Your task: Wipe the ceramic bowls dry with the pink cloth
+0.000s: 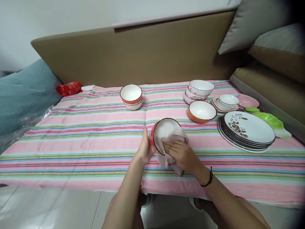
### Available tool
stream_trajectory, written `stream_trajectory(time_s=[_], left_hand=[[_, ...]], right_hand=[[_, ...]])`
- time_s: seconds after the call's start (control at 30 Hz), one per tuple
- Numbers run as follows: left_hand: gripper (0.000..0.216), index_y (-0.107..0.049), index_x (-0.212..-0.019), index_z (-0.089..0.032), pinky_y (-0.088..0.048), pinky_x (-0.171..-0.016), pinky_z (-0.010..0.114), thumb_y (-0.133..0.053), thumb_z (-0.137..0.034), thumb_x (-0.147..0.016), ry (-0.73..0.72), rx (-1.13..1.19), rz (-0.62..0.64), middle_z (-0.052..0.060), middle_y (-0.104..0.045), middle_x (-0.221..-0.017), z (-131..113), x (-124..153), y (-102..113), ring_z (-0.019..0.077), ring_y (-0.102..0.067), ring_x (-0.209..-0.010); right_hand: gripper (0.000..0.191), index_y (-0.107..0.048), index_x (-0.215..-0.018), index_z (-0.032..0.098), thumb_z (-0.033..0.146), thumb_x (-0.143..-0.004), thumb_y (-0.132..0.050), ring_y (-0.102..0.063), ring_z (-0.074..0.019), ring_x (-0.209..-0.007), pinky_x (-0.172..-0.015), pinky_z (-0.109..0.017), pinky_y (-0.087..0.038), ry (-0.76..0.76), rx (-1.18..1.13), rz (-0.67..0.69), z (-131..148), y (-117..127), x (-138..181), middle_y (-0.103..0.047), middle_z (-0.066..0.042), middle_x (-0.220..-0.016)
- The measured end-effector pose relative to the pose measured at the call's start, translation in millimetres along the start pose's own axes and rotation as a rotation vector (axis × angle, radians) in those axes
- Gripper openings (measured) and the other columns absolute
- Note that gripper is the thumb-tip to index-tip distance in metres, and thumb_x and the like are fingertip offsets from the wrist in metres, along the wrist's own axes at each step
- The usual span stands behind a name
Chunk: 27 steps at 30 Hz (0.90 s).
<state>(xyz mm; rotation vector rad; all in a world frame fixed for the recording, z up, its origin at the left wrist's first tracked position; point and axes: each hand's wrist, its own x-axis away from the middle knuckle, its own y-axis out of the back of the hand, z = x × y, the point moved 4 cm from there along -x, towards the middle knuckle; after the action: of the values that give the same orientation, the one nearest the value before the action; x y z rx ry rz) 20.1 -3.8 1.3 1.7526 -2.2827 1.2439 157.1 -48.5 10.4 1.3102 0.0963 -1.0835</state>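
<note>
A red bowl (164, 128) with a white inside and dark rim is tilted toward me above the striped cloth. My left hand (145, 147) grips it from the left, thumb up along its side and fingers hidden behind it. My right hand (179, 154) presses a pale pink cloth (170, 159) against the inside and lower right rim, and part of the cloth hangs below. Beyond the bowl, to the left, stands a small stack of bowls with an orange one (131, 93) on top. An orange bowl (202, 112) rests to the right.
White patterned bowls (200, 89) are stacked at the back right. Nearer are small white dishes (228, 100), a stack of flower-patterned plates (252, 127), a pink dish (247, 101) and a green leaf-shaped dish (269, 121). Red plastic (69, 88) lies back left by a blue cushion (26, 98).
</note>
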Motion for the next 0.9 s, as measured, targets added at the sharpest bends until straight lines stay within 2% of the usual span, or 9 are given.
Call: stream_trajectory(time_s=[0.07,0.17,0.3,0.4,0.5,0.63,0.73,0.83,0.9], left_hand=[[0.07,-0.069,-0.11,-0.017,-0.054,-0.086,0.037,-0.047,-0.076,-0.078,-0.047,0.081,-0.094,0.011,-0.073,-0.104,2.0,-3.5,1.7,0.0294,-0.065,-0.105],[0.054,-0.069,-0.11,-0.017,-0.051,-0.093,0.035,-0.056,-0.062,-0.082,-0.222,0.125,-0.149,0.008,-0.073,-0.107,2.9,-6.1,-0.4,0.0264,-0.064,-0.108],[0.045,-0.064,-0.114,-0.02,-0.047,-0.097,0.032,-0.068,-0.047,-0.079,-0.408,0.138,-0.129,0.006,-0.069,-0.117,9.8,-9.0,-8.2,0.0236,-0.061,-0.114],[0.058,-0.055,-0.128,-0.026,-0.048,-0.095,0.031,-0.075,-0.033,-0.074,-0.407,0.105,-0.037,0.004,-0.065,-0.123,17.3,-15.0,-16.0,0.0219,-0.062,-0.111],[0.077,-0.046,-0.136,-0.031,-0.049,-0.091,0.03,-0.08,-0.023,-0.067,-0.355,0.063,0.013,0.003,-0.062,-0.128,19.8,-21.7,-18.6,0.02,-0.063,-0.107],[0.058,-0.057,-0.124,-0.024,-0.051,-0.079,0.025,-0.079,-0.028,-0.071,-0.259,0.027,0.081,0.004,-0.068,-0.11,14.4,-25.6,-15.4,0.0158,-0.065,-0.089],[0.043,-0.066,-0.108,-0.019,-0.053,-0.078,0.028,-0.076,-0.042,-0.073,-0.16,0.028,0.063,0.005,-0.071,-0.095,7.9,-22.9,-8.1,0.0188,-0.066,-0.084],[0.059,-0.068,-0.106,-0.017,-0.054,-0.084,0.037,-0.06,-0.067,-0.076,-0.045,0.143,-0.012,0.009,-0.073,-0.094,4.1,-18.4,-1.2,0.0268,-0.066,-0.096],[0.066,-0.068,-0.108,-0.016,-0.054,-0.086,0.039,-0.054,-0.072,-0.076,-0.036,0.219,-0.064,0.01,-0.073,-0.094,2.4,-17.3,1.0,0.0282,-0.066,-0.098]], right_hand=[[0.04,-0.061,-0.122,0.01,0.004,-0.09,-0.039,-0.062,-0.0222,-0.114,-0.098,-0.041,-0.05,0.051,0.126,0.032,0.5,-7.7,0.5,-0.066,-0.012,-0.123],[0.045,-0.061,-0.123,0.009,0.001,-0.086,-0.036,-0.061,-0.021,-0.116,-0.098,-0.039,-0.051,-0.011,0.163,0.012,-1.0,-16.7,0.0,-0.064,-0.012,-0.125],[0.048,-0.062,-0.119,0.013,0.005,-0.077,-0.041,-0.064,-0.0237,-0.11,-0.095,-0.04,-0.053,-0.254,-0.074,-0.072,-2.7,-24.9,-2.7,-0.069,-0.011,-0.116],[0.035,-0.064,-0.11,0.016,0.014,-0.08,-0.046,-0.069,-0.0233,-0.088,-0.077,-0.036,-0.058,-0.575,-0.372,-0.161,-10.2,-29.6,1.1,-0.073,-0.008,-0.092],[0.022,-0.065,-0.092,0.016,0.02,-0.079,-0.048,-0.067,-0.0214,-0.072,-0.064,-0.032,-0.056,-0.706,-0.478,-0.222,-18.1,-28.6,7.5,-0.071,-0.006,-0.077],[0.021,-0.063,-0.079,0.016,0.014,-0.072,-0.044,-0.064,-0.0196,-0.063,-0.059,-0.031,-0.055,-0.566,-0.377,-0.201,-25.0,-17.3,8.6,-0.069,-0.004,-0.07],[0.032,-0.067,-0.099,0.011,0.009,-0.077,-0.044,-0.068,-0.0245,-0.091,-0.081,-0.039,-0.057,-0.275,-0.147,-0.104,-20.3,-9.0,1.9,-0.072,-0.012,-0.097],[0.036,-0.065,-0.115,0.009,0.005,-0.088,-0.041,-0.061,-0.0255,-0.115,-0.101,-0.046,-0.049,-0.009,0.125,0.015,-11.6,-10.0,-4.4,-0.067,-0.015,-0.119],[0.035,-0.065,-0.114,0.009,0.006,-0.092,-0.039,-0.06,-0.0252,-0.115,-0.105,-0.047,-0.046,0.03,0.236,0.065,-8.5,-15.5,-6.7,-0.067,-0.014,-0.119]])
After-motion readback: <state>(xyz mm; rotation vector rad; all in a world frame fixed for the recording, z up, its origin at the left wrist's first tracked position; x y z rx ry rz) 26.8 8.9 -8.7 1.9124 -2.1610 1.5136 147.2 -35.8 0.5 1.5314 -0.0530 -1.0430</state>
